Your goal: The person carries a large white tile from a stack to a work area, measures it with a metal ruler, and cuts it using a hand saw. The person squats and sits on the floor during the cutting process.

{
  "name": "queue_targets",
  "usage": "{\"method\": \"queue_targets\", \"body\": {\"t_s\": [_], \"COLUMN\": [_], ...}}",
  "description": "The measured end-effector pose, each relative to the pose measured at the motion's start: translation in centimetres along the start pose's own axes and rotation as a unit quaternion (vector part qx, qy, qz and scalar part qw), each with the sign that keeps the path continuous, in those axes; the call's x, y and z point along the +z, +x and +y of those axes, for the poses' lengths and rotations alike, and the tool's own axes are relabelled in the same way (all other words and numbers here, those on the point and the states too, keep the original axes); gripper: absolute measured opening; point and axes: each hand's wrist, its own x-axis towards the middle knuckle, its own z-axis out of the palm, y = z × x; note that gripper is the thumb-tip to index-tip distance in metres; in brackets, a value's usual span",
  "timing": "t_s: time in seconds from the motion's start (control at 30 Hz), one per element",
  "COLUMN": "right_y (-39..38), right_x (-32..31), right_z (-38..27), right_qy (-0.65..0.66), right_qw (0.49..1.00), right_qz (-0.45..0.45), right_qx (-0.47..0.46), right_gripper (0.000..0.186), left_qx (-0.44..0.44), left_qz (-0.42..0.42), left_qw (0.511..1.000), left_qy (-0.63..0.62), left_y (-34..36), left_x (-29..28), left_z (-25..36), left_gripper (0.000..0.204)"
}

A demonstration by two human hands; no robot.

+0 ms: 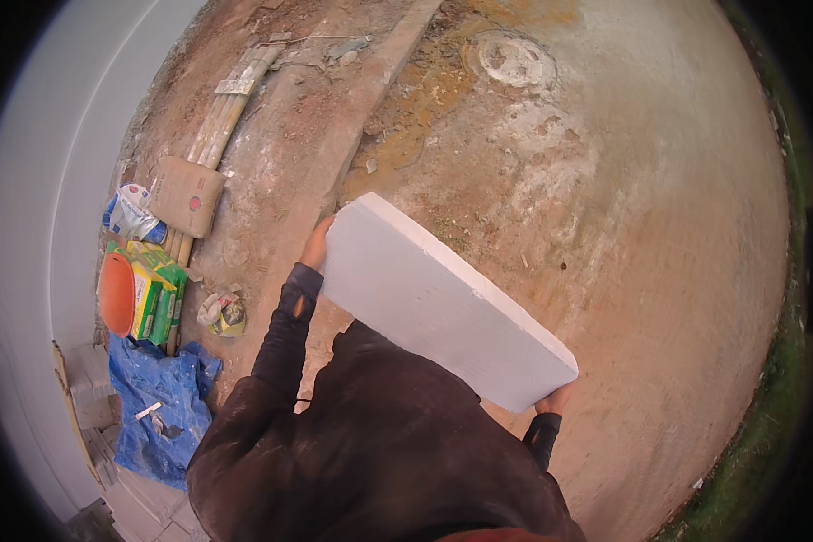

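Nearest to us is our dark long-sleeved top (379, 434), and just beyond its front we hold a white rectangular block (434, 303) slantwise above the bare ground (659, 298). Our left hand (316, 242) grasps its upper left end and our right hand (556, 398) grasps its lower right end, so the block hangs between both. To our left, pale stacked slabs (144, 506) lie near a rumpled blue tarp (154, 375). Beyond the tarp we see an orange oval object (117, 294) against green-and-yellow bags (167, 271), with a crumpled bag (232, 316) near them. Farther along, a brown sack (190, 194) rests on long pale poles (212, 131), beside a white-and-blue bag (135, 212). Farther ahead run a straight raised strip (370, 113) and, right of it, a round whitish cover (518, 61); a pale wall (27, 181) edges our left.
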Motion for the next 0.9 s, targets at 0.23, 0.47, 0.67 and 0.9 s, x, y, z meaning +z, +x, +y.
{"method": "queue_targets", "body": {"t_s": [0.23,0.47,0.67,0.9], "right_y": [13.9,37.6,53.1,73.2], "right_x": [8.1,13.6,21.8,32.5], "right_z": [-13.3,-29.6,-45.7,-60.0], "right_qy": [0.086,0.076,0.109,0.080], "right_qw": [0.994,0.990,0.985,0.990], "right_qz": [0.073,0.099,0.121,0.114], "right_qx": [-0.013,-0.071,-0.052,-0.030], "right_gripper": [0.055,0.052,0.050,0.051], "left_qx": [-0.008,0.004,0.026,-0.022], "left_qz": [-0.030,-0.057,-0.049,-0.029], "left_qw": [0.998,0.998,0.998,0.998], "left_qy": [-0.061,-0.031,-0.007,-0.054], "left_y": [20.1,41.9,55.6,73.9], "left_x": [12.8,35.1,49.7,64.3], "left_z": [8.9,18.5,30.6,36.6], "left_gripper": [0.039,0.038,0.042,0.047]}}
